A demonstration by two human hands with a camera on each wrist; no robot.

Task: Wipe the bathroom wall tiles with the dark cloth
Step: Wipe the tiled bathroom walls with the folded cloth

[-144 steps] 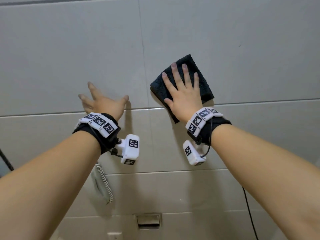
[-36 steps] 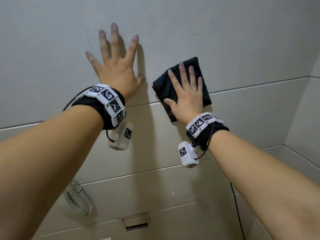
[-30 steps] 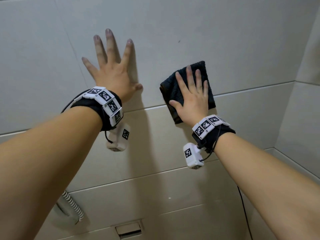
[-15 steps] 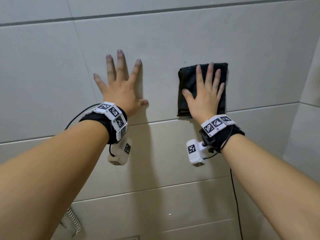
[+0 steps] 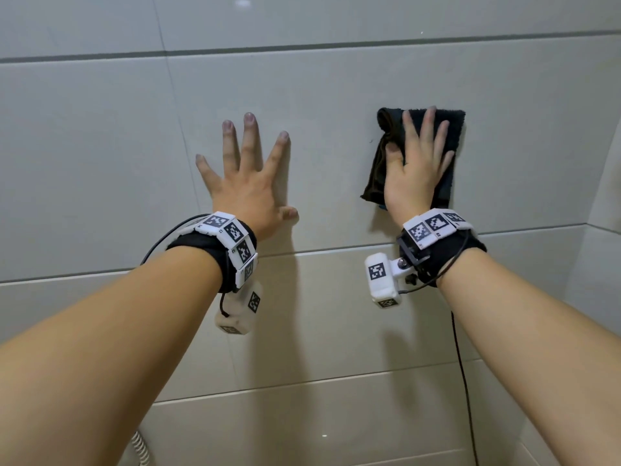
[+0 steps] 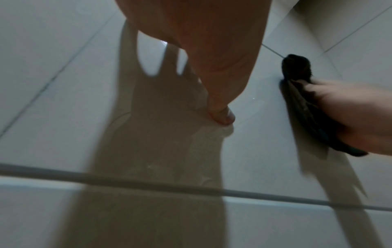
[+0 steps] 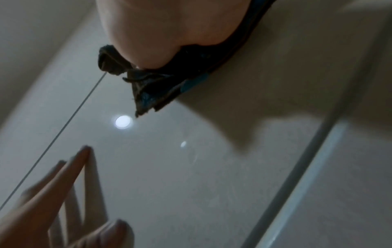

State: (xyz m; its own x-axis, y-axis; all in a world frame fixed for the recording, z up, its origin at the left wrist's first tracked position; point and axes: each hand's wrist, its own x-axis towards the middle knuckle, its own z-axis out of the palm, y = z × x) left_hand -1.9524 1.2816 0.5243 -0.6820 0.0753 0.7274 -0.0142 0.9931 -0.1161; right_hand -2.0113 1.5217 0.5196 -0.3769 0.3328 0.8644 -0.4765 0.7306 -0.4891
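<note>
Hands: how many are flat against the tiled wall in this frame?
2. The left hand lies spread on bare tile; the right hand presses the dark cloth against the wall beside it.

The wall tiles (image 5: 336,89) are pale grey with thin darker grout lines. At the right of the frame, the cloth (image 5: 452,136) is black with a blue patch at its lower edge. White wristbands (image 5: 433,227) carry black-and-white square markers over black straps.
</note>
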